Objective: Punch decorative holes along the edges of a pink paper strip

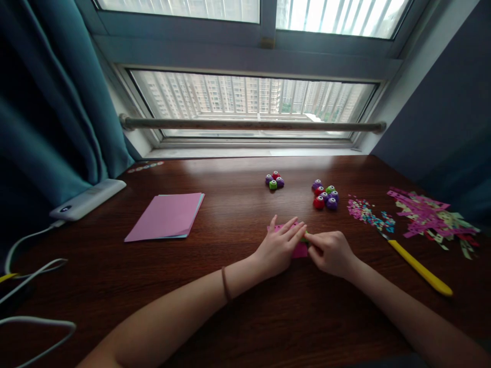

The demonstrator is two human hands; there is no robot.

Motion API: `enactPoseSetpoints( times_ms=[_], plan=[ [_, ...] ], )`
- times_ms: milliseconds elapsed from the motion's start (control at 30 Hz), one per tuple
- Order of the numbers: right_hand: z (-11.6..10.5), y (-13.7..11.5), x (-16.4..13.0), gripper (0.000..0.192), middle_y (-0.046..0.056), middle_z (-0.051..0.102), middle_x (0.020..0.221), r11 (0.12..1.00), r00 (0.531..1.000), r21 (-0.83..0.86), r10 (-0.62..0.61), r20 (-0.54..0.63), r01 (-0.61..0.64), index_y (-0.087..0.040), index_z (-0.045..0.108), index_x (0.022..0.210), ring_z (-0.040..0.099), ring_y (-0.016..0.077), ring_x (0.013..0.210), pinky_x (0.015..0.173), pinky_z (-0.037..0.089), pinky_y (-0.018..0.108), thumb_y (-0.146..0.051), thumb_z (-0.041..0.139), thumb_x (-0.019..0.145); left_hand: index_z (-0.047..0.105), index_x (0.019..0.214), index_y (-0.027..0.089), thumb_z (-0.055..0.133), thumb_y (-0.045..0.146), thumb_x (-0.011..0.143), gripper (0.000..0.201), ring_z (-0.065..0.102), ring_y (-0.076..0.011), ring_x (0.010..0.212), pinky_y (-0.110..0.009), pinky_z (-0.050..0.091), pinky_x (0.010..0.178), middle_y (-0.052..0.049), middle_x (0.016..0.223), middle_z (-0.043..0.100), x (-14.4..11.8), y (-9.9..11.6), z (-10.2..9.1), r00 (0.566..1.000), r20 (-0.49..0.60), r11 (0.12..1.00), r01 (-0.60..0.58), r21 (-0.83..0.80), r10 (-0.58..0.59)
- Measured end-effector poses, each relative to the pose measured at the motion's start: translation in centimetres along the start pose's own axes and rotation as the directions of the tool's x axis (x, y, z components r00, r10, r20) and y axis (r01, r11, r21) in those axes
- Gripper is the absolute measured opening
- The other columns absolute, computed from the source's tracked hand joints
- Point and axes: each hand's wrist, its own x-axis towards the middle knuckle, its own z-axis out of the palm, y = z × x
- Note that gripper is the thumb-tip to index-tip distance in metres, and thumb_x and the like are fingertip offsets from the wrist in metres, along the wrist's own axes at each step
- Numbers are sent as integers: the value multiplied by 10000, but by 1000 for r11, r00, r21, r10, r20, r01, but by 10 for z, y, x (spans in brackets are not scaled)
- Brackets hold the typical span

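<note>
My left hand lies flat on a small pink paper piece on the dark wooden table, fingers spread over it. My right hand is curled beside it and pinches something small and green at the paper's right edge, mostly hidden by the fingers. A dark band sits on my left wrist.
A stack of pink and blue paper lies at the left. Small round craft punches stand in two groups. Paper confetti, punched strips and a yellow-handled tool are at the right. A power bank with cables is far left.
</note>
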Motion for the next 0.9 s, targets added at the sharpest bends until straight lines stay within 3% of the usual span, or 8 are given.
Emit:
enactPoseSetpoints(
  times_ms=[167,333,433,500,600,733,900],
  plan=[
    [6,6,1,268,46,689,871,950,990,304,105,-94,-71,-204,684,925,628,187,709,687,458,279,-188,461,776,215,1386,124,368,161,841,567,91,-203,1367,-541,95,1065,-98,1440,275,-1,2,1,1000,7,999,20,29,-21],
    [15,14,14,262,80,671,884,741,934,651,330,-140,-164,-147,666,936,616,212,756,664,494,306,-312,509,806,170,1403,135,316,152,870,553,47,-204,1371,-535,102,1067,-76,1467,204,-1,4,2,998,-17,997,64,45,-64],
    [24,23,25,331,101,622,1007,665,929,734,344,-140,-136,-130,613,1021,587,220,897,753,493,324,-354,543,787,153,1408,137,291,177,900,528,32,-203,1371,-523,88,1075,-69,1477,167,0,5,3,996,-34,995,85,48,-84],
    [31,30,31,362,110,588,1082,678,943,727,300,-141,-107,-134,583,1055,543,230,1004,873,447,367,-369,539,783,152,1409,132,293,196,909,524,28,-206,1371,-521,84,1076,-75,1477,162,0,5,3,996,-32,995,88,46,-87],
    [41,37,36,385,125,553,1144,782,961,621,210,-180,-54,-133,559,1088,461,253,1114,999,324,445,-367,504,786,150,1409,134,292,205,915,520,31,-210,1371,-529,81,1075,-71,1476,167,0,5,2,996,-20,995,89,37,-88],
    [51,40,33,407,125,489,1235,853,975,522,122,-187,-7,-146,505,1168,357,260,1213,1039,262,468,-350,469,817,168,1407,156,308,193,905,522,44,-210,1370,-541,79,1072,-66,1470,193,0,3,1,999,-2,998,52,33,-52],
    [59,44,33,449,133,424,1300,879,982,475,115,-147,-32,-145,463,1216,277,277,1266,1053,232,483,-345,465,814,210,1395,148,320,145,872,534,64,-200,1370,-536,70,1076,-69,1461,219,1,1,1,999,29,1000,19,24,-19]
  ],
)
